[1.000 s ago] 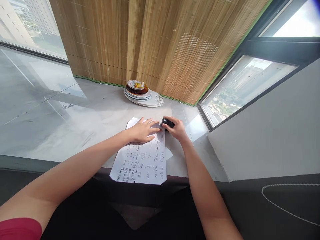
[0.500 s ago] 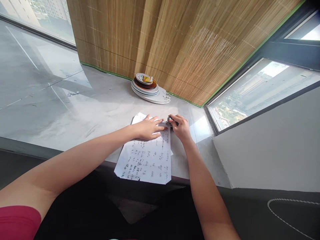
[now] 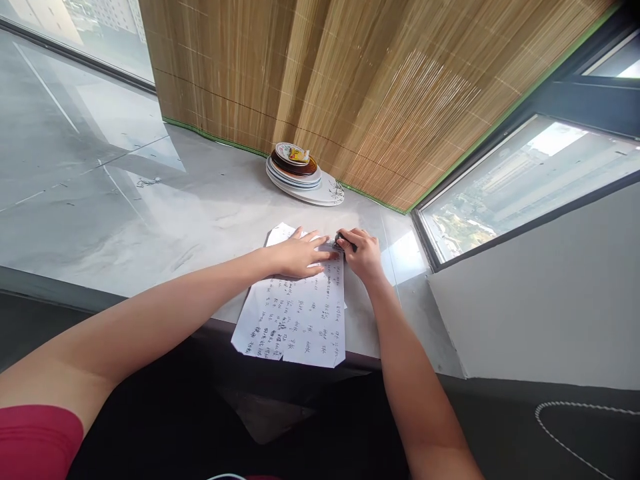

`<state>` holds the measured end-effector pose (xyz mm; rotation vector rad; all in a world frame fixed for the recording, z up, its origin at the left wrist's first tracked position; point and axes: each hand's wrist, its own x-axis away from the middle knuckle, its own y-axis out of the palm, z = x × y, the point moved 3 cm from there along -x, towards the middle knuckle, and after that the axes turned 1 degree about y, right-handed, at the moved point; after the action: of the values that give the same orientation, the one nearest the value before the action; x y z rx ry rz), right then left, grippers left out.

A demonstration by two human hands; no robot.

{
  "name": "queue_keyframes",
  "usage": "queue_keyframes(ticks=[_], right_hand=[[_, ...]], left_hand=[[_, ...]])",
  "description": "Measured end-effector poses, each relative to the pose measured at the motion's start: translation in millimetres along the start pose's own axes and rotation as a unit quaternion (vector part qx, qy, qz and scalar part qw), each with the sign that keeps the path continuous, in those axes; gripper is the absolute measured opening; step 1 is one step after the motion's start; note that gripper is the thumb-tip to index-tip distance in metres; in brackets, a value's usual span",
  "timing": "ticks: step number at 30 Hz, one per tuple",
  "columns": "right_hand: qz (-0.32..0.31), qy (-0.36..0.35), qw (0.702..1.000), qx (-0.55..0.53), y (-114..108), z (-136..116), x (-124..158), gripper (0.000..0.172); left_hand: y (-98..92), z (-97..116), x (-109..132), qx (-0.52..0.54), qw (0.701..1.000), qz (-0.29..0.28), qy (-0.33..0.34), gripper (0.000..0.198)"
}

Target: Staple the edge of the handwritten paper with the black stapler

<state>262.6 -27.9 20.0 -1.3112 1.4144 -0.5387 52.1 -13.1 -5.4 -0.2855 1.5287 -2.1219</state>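
Observation:
My left hand [image 3: 299, 256] lies flat with fingers spread on a sheet of white paper [image 3: 305, 313] that bears handwritten lines. The sheet's near end hangs over the front edge of the grey counter. At the paper's upper right edge, my right hand [image 3: 363, 252] is closed around a small black-and-silver tool [image 3: 341, 240]. Fingers cover most of this tool, so its exact kind is unclear. The left fingertips rest close beside it, on the paper.
A stack of plates [image 3: 295, 175] with a small yellow packet [image 3: 299, 155] on top stands behind the paper. Small thin bits [image 3: 149, 181] lie on the counter [image 3: 210, 200] at left. A bamboo blind [image 3: 325, 80] hangs behind, with a window [image 3: 500, 180] at right.
The view has shifted slightly. Both hands keep nearly the same pose, the left flat on the paper and the right around the small tool.

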Motion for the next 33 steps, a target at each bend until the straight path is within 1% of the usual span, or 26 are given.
queue_keyframes(ticks=[5, 11, 19, 27, 33], right_hand=[[0.004, 0.005, 1.000, 0.005, -0.5, 0.4, -0.4, 0.029], [0.000, 0.002, 1.000, -0.001, -0.4, 3.1, -1.0, 0.029], [-0.003, 0.010, 1.000, 0.003, -0.5, -2.2, -1.3, 0.027], [-0.010, 0.025, 0.999, 0.025, -1.3, -5.0, -1.4, 0.026], [-0.017, 0.034, 0.999, 0.032, -1.0, -5.2, -2.5, 0.027]], left_hand=[[-2.2, 3.5, 0.6, -0.024, 1.000, -0.013, -0.003, 0.054], [-2.0, 3.1, 1.2, -0.009, 1.000, -0.005, -0.005, 0.053], [0.6, 0.4, -0.3, 0.007, 1.000, 0.003, -0.001, 0.052], [-3.4, 5.5, 0.9, -0.023, 0.999, -0.027, -0.017, 0.056], [-3.1, 4.7, 0.7, -0.015, 1.000, -0.017, -0.013, 0.055]])
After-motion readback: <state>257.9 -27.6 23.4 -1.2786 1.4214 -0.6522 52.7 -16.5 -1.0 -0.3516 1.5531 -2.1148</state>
